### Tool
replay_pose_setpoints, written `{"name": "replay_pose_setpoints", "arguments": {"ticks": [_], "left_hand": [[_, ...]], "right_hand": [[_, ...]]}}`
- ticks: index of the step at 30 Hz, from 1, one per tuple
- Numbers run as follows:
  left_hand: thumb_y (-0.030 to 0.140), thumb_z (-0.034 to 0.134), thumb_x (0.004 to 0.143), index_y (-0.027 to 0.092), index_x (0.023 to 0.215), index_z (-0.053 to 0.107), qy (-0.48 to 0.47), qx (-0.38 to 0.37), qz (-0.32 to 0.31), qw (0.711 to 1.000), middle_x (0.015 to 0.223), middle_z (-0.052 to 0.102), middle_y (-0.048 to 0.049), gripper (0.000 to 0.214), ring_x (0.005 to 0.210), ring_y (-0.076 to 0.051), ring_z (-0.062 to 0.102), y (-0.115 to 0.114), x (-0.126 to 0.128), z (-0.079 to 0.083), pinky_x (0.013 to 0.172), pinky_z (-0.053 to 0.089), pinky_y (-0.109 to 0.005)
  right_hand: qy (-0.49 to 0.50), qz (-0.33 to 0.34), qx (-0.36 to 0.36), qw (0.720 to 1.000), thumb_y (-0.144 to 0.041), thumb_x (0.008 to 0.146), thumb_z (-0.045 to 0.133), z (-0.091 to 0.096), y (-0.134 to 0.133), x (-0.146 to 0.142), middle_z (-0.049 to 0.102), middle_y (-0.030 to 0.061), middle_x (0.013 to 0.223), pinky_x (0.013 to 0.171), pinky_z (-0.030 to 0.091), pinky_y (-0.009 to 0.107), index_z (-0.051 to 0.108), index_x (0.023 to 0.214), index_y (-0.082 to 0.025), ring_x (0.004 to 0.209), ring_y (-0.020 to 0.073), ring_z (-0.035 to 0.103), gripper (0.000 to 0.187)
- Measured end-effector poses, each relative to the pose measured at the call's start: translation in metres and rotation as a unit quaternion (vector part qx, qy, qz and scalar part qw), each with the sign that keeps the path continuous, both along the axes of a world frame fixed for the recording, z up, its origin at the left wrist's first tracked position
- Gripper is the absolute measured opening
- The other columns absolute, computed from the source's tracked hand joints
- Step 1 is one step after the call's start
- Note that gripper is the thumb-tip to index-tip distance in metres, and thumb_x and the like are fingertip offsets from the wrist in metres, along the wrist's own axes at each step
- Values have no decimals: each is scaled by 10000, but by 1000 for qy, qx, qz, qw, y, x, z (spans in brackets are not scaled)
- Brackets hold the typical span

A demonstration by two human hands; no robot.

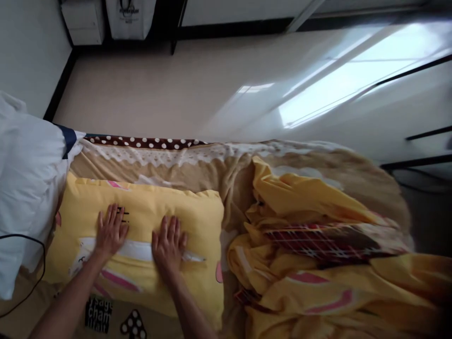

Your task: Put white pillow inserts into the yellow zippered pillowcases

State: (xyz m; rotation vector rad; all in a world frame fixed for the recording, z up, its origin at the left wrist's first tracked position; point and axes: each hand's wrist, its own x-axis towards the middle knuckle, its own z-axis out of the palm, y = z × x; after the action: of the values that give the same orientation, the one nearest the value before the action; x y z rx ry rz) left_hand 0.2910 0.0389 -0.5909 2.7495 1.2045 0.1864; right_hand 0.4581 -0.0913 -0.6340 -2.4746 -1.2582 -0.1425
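Note:
A yellow pillow [197,216] with white and pink printed shapes lies flat on the bed. My left hand [111,231] rests palm down on its left half, fingers stretched out beside some black print. On the right half, my right hand [169,245] presses down just as flat, across the white printed band. Neither hand grips anything. Beneath the pillow spreads a tan patterned bedsheet [176,172].
Right of the pillow is a crumpled yellow blanket [310,197] with a red plaid part. White bedding [31,174] is heaped at the left, a black cable [44,263] over it. Beyond the bed are the floor [151,89], a white box [84,23] and a white bag [130,21].

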Motion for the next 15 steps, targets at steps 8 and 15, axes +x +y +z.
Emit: {"name": "replay_pose_setpoints", "arguments": {"ticks": [8, 15], "left_hand": [[328, 420, 940, 177, 1506, 387, -30, 9, 6, 999, 1568, 358, -166, 587, 1474, -297, 304, 10, 19, -61, 1183, 124, -581], [306, 438, 961, 269, 1536, 315, -30, -38, -76, 996, 1573, 375, -112, 589, 1472, -249, 317, 29, -59, 1, 1193, 198, -503]], "right_hand": [[34, -21, 67, 997, -318, 939, 406, -63, 7, 16, 506, 196, 1446, 1121, 218, 579, 460, 1450, -164, 1363, 314, 438, 536], [45, -58, 62, 995, -322, 975, 371, -15, -55, 55, 486, 166, 1478, 1097, 314, 506, 491, 1422, -199, 1400, 288, 410, 479]]}}
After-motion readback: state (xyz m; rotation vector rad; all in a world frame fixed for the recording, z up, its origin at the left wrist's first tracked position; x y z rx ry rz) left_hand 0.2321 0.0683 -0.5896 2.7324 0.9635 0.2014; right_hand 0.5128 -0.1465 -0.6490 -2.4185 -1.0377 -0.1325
